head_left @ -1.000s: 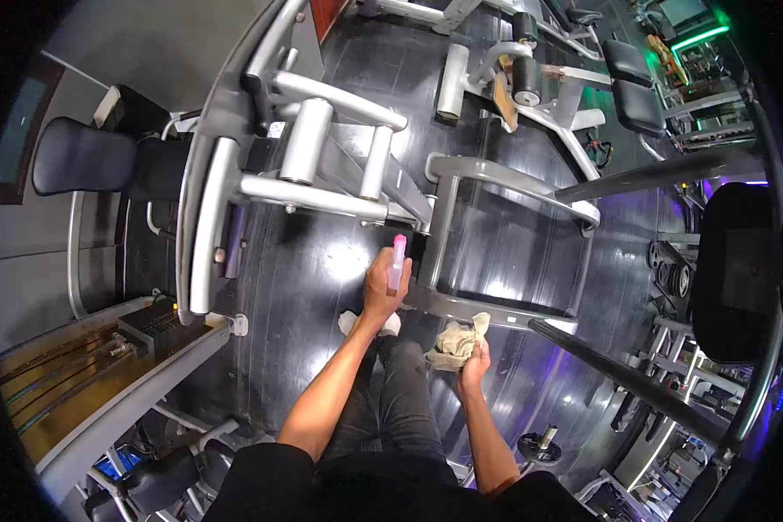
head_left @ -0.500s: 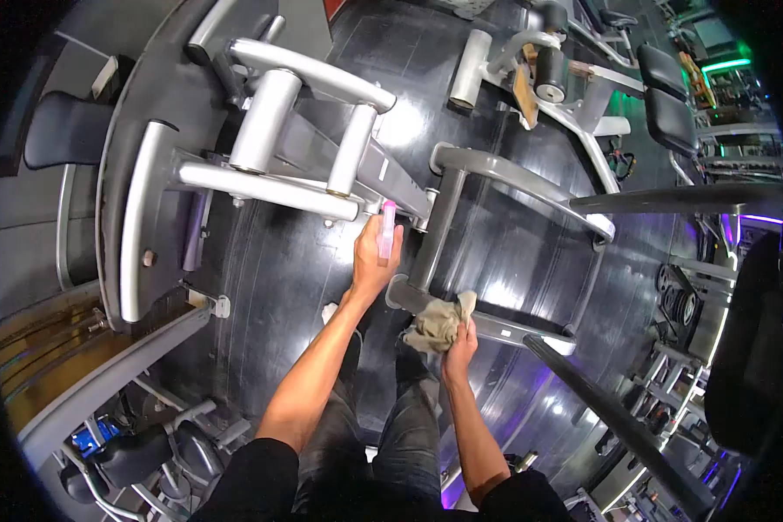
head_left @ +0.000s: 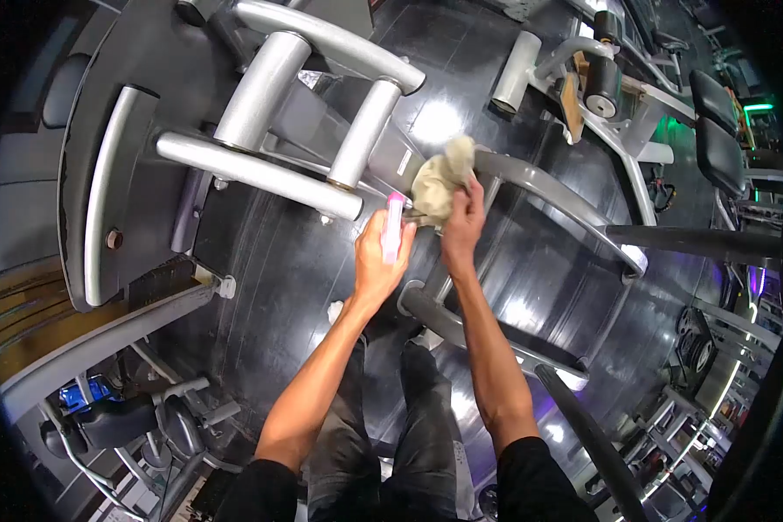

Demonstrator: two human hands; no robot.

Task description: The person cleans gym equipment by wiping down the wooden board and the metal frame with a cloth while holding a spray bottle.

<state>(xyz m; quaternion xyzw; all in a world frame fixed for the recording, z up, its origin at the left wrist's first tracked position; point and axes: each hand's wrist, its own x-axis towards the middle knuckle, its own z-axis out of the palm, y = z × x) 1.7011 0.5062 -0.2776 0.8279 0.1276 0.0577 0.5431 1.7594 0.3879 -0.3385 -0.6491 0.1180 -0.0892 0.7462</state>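
My left hand (head_left: 380, 259) is wrapped round a clear bottle (head_left: 392, 233) with a pink top, held upright near the end of a silver frame bar (head_left: 257, 174). To its right, my right hand (head_left: 464, 224) grips a crumpled beige cloth (head_left: 435, 187), slightly blurred. The cloth is raised in front of the grey beam (head_left: 387, 157) of the machine; whether it touches the beam I cannot tell. Part of the cloth hangs close to the fingers of my left hand.
A dark grey floor frame (head_left: 539, 178) curves away on the right. Farther back stands a bench machine with black pads (head_left: 716, 157). At the left is a wide metal panel (head_left: 161, 52). A black bar (head_left: 583, 426) slants across the lower right.
My right hand has moved up and forward with the cloth, close to my left hand. My left hand still holds the bottle. The view has shifted over the machine.
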